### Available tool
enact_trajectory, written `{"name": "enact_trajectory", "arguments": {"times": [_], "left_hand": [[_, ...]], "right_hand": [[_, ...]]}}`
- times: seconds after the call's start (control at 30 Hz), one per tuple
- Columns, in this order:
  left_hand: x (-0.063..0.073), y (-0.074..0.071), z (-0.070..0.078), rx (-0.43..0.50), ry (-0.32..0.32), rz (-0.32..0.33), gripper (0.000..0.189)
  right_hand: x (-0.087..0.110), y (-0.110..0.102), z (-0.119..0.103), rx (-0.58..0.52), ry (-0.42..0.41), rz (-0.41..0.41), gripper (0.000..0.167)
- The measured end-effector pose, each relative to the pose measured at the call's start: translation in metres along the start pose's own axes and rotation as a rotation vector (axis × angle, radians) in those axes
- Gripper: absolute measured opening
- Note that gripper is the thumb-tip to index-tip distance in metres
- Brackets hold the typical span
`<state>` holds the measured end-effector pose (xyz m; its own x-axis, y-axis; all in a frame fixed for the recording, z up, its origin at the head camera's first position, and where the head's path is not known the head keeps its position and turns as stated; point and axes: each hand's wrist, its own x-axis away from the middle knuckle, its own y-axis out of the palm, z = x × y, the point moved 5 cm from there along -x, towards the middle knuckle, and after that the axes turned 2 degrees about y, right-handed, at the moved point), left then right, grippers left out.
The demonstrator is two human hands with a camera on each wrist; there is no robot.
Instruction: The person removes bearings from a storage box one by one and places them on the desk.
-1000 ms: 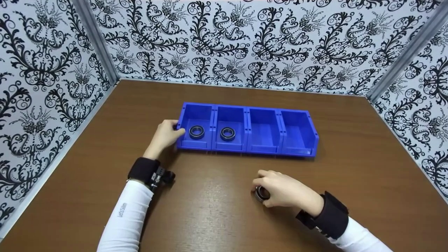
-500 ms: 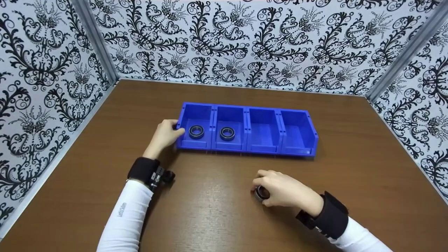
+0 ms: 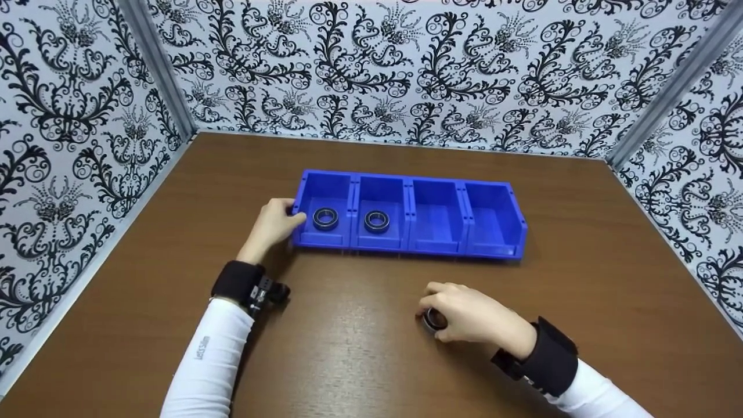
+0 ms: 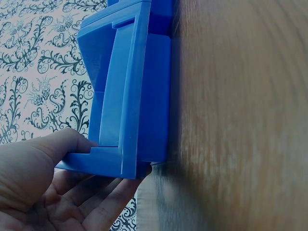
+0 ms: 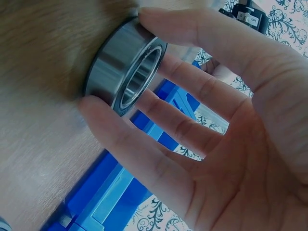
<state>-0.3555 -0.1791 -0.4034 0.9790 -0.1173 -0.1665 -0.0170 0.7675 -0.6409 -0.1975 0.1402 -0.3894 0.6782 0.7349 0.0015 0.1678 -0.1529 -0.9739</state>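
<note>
Four-sided blue bins stand joined in a row, and my left hand (image 3: 271, 225) grips the left end wall of this bin row (image 3: 438, 247). In the left wrist view the thumb (image 4: 72, 142) hooks over the wall's edge, while the fingers lie against its outer side. A ball bearing (image 3: 326, 227) lies in the leftmost bin, and a second bearing (image 3: 377, 230) in the bin beside it. My right hand (image 3: 479, 316) holds another bearing (image 5: 113, 62) at the wooden table, its steel outer ring pinched between thumb and fingertips in the right wrist view.
The brown wooden table (image 3: 336, 360) reaches back to patterned black-and-white wall panels (image 3: 383, 69) with grey corner posts (image 3: 159, 69). The two bins on the right hold nothing visible. Black straps (image 3: 551, 357) with small cameras sit on both wrists.
</note>
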Motion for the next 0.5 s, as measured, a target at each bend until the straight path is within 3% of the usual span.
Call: {"name": "enact_trajectory", "arguments": {"times": [0.5], "left_hand": [[-0.0002, -0.0001, 0.0001, -0.003, 0.001, 0.007, 0.035]], "right_hand": [[0.0011, -0.0069, -0.0007, -0.017, 0.015, -0.005, 0.038]]}}
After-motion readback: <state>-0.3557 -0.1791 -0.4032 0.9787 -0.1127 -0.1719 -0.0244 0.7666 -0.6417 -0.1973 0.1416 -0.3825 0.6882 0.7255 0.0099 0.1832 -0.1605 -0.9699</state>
